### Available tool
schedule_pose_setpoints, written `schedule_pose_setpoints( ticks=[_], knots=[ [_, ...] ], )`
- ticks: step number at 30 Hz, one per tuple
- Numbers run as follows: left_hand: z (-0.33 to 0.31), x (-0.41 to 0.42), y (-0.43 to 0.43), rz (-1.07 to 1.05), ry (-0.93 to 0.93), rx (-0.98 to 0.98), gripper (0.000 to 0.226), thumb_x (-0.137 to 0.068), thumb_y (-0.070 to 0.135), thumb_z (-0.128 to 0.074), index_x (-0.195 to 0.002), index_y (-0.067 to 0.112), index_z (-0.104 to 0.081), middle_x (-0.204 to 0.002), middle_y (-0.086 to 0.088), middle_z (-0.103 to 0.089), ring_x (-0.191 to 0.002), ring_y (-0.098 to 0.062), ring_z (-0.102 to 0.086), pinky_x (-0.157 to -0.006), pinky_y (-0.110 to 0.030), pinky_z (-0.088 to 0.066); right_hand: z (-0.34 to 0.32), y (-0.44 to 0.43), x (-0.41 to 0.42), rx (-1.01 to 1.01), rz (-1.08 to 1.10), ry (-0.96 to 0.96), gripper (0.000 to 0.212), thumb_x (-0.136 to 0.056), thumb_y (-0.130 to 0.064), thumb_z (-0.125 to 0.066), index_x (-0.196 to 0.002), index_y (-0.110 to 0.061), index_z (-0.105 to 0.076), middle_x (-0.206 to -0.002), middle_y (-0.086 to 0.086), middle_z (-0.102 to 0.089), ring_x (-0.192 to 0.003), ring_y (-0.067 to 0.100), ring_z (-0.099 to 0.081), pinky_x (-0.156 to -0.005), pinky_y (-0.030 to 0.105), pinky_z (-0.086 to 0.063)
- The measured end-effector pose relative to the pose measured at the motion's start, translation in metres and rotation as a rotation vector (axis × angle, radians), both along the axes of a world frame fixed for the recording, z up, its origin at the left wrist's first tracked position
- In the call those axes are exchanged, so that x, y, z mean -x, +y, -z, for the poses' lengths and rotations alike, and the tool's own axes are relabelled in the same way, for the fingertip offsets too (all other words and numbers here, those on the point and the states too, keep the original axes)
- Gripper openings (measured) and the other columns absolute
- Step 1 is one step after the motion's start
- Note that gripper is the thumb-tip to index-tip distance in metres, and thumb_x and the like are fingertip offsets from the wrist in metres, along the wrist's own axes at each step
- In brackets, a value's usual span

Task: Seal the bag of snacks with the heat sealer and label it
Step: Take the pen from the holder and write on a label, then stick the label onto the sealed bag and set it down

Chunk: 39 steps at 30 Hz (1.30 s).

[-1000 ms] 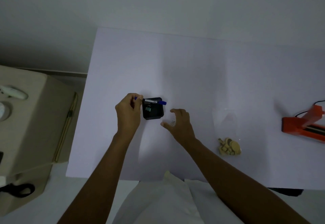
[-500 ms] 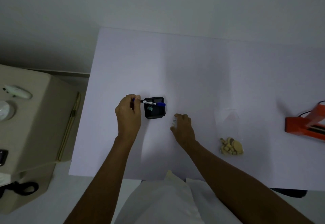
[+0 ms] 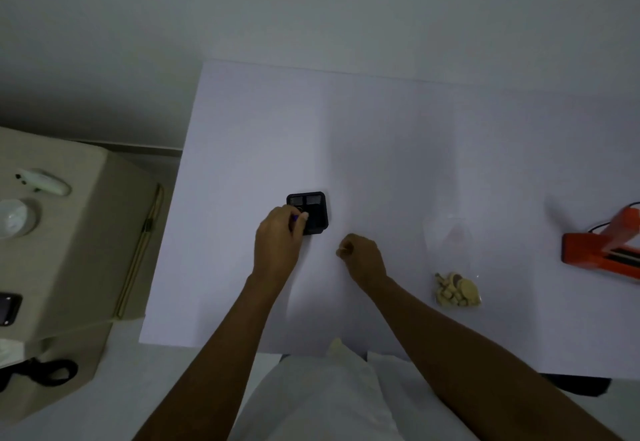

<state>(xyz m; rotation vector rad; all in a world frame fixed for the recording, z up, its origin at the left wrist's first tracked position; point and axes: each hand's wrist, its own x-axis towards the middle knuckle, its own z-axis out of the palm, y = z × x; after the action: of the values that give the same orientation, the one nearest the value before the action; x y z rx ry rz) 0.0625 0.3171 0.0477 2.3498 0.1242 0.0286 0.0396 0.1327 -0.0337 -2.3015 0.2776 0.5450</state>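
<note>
Snacks sit clumped at the near end of the clear bag (image 3: pixel 453 267), which lies on the counter (image 3: pixel 381 135) between the right hand (image 3: pixel 362 253) and the orange heat sealer (image 3: pixel 602 253); thin, slippery film, probably best pinched at its empty far end. Left hand (image 3: pixel 278 238) grips a blue pen at the black organizer (image 3: pixel 311 210); the right, curled with its knuckles toward the camera, pinches something small and pale.
</note>
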Motion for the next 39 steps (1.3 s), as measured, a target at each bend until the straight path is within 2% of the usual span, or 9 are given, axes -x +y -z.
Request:
schedule_pose_setpoints(
  ticks=[4, 8, 12, 16, 20, 29, 34, 37, 39],
  knots=[
    [0.000, 0.003, -0.008, 0.026, 0.068, -0.018, 0.017, -0.092, 0.024, -0.064, -0.100, 0.008, -0.066, -0.088, -0.009, -0.066, -0.074, -0.013, -0.056, -0.066, -0.028, -0.052, -0.026, 0.001, 0.000, -0.186, 0.124, -0.030, 0.015, -0.090, -0.014, -0.068, -0.083, -0.001, -0.069, -0.077, 0.009, -0.068, -0.065, 0.014, -0.058, -0.061, 0.019, -0.047],
    [-0.022, 0.006, -0.016, 0.035, 0.066, -0.010, 0.026, -0.093, 0.027, -0.063, -0.112, 0.009, -0.065, -0.094, -0.007, -0.065, -0.078, -0.011, -0.054, -0.069, -0.022, -0.044, -0.089, 0.000, -0.012, -0.382, 0.237, -0.096, 0.011, -0.091, -0.019, -0.068, -0.086, -0.009, -0.070, -0.068, -0.006, -0.064, -0.058, 0.002, -0.056, -0.056, 0.018, -0.047],
    [-0.066, 0.009, -0.028, -0.006, 0.072, 0.296, 0.019, -0.090, 0.024, -0.066, -0.106, 0.013, -0.069, -0.093, -0.001, -0.068, -0.080, -0.013, -0.063, -0.075, -0.020, -0.053, -0.158, -0.002, -0.018, -0.622, 0.357, -0.097, 0.003, -0.088, -0.021, -0.073, -0.088, -0.019, -0.076, -0.076, -0.007, -0.073, -0.065, -0.001, -0.063, -0.055, 0.019, -0.048],
    [-0.111, 0.009, -0.033, 0.022, 0.258, 0.597, 0.014, -0.090, 0.027, -0.067, -0.097, 0.017, -0.072, -0.088, 0.000, -0.072, -0.077, -0.012, -0.068, -0.075, -0.025, -0.056, -0.206, -0.005, -0.020, -0.770, 0.451, -0.029, 0.013, -0.086, -0.024, -0.074, -0.097, -0.017, -0.076, -0.076, -0.008, -0.072, -0.074, 0.008, -0.063, -0.062, 0.026, -0.049],
    [-0.144, 0.013, -0.040, 0.099, 0.254, 0.649, 0.011, -0.090, 0.022, -0.067, -0.097, 0.017, -0.074, -0.080, 0.006, -0.073, -0.068, -0.008, -0.066, -0.068, -0.022, -0.057, -0.232, -0.006, -0.016, -0.886, 0.471, 0.041, 0.012, -0.088, -0.020, -0.072, -0.097, -0.014, -0.077, -0.069, -0.006, -0.063, -0.070, 0.012, -0.050, -0.061, 0.027, -0.042],
    [-0.173, 0.016, -0.052, 0.094, 0.163, 0.644, 0.013, -0.093, 0.021, -0.062, -0.096, 0.016, -0.073, -0.069, 0.013, -0.070, -0.061, -0.002, -0.063, -0.059, -0.019, -0.053, -0.255, -0.010, -0.012, -1.005, 0.489, 0.057, 0.009, -0.087, -0.019, -0.073, -0.091, -0.013, -0.077, -0.074, -0.002, -0.061, -0.069, 0.013, -0.045, -0.058, 0.027, -0.037],
    [-0.177, 0.017, -0.057, 0.094, 0.129, 0.640, 0.014, -0.095, 0.021, -0.059, -0.094, 0.016, -0.072, -0.074, 0.008, -0.071, -0.064, -0.006, -0.064, -0.059, -0.021, -0.053, -0.260, -0.013, -0.010, -1.003, 0.465, 0.029, 0.011, -0.088, -0.021, -0.071, -0.094, -0.012, -0.076, -0.075, -0.002, -0.062, -0.068, 0.012, -0.045, -0.057, 0.026, -0.037],
    [-0.178, 0.017, -0.060, 0.088, 0.125, 0.613, 0.017, -0.096, 0.025, -0.057, -0.092, 0.016, -0.070, -0.072, 0.007, -0.069, -0.061, -0.003, -0.062, -0.057, -0.019, -0.051, -0.264, -0.013, -0.007, -0.951, 0.470, -0.038, 0.015, -0.087, -0.023, -0.073, -0.099, -0.014, -0.072, -0.075, -0.004, -0.065, -0.071, 0.013, -0.051, -0.057, 0.026, -0.041],
    [-0.179, 0.016, -0.061, 0.099, 0.126, 0.581, 0.019, -0.097, 0.029, -0.055, -0.091, 0.017, -0.068, -0.070, 0.004, -0.068, -0.057, 0.000, -0.058, -0.056, -0.018, -0.049, -0.264, -0.013, -0.005, -0.808, 0.505, -0.191, 0.028, -0.082, -0.028, -0.078, -0.104, -0.018, -0.066, -0.082, -0.002, -0.064, -0.074, 0.012, -0.055, -0.059, 0.025, -0.046]
  ],
)
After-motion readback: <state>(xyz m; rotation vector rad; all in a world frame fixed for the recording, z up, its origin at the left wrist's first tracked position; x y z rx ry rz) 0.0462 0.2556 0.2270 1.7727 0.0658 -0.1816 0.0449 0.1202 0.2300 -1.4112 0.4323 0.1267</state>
